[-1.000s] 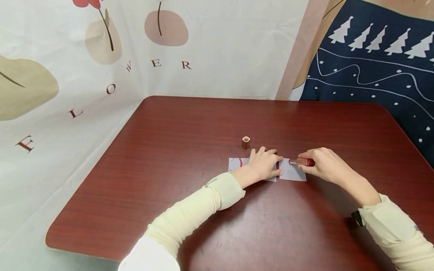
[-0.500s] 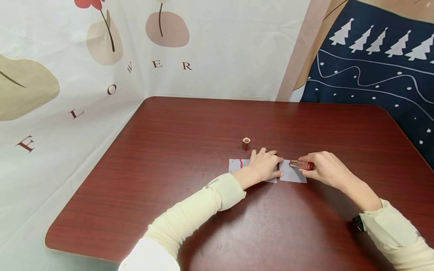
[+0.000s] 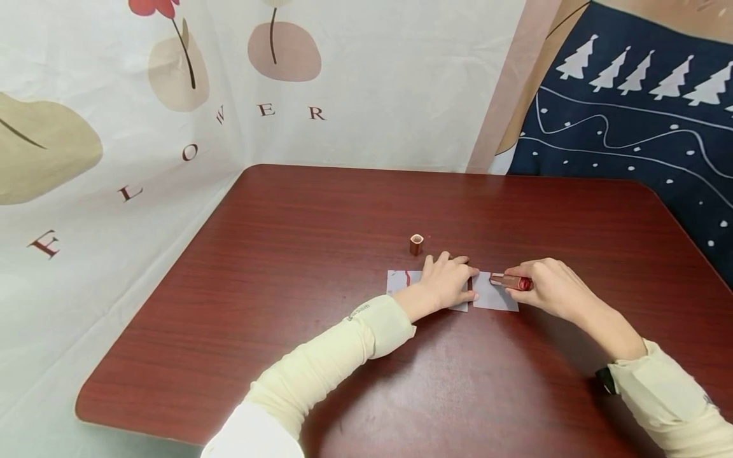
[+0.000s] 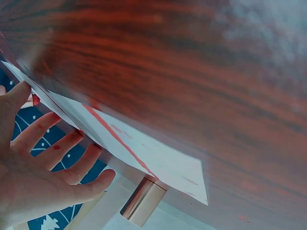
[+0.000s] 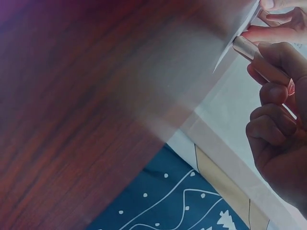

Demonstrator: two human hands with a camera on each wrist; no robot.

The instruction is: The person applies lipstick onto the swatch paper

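My right hand (image 3: 552,286) pinches a lipstick (image 3: 511,282), a slim metallic tube with a red end, between thumb and fingertips. Its tip is at the upper part of a small white paper (image 3: 494,300), where a short red mark shows. On a second white paper (image 3: 397,280), just left of the first, my left hand (image 3: 439,282) rests with fingers spread, its thumb and fingertips reaching the gap between the sheets. The left wrist view shows a long red stroke (image 4: 120,139) on that second paper. Behind it stands the copper-coloured lipstick cap (image 3: 416,245), its open end up.
Both sheets lie on a reddish-brown wooden table (image 3: 286,254). A white cloth with printed letters (image 3: 389,83) hangs behind and to the left. At the back right hangs a dark blue cloth with white trees (image 3: 624,121).
My right hand has shifted slightly nearer with the lipstick, its tip still over the right paper's upper part. The left hand has stayed on its sheet.
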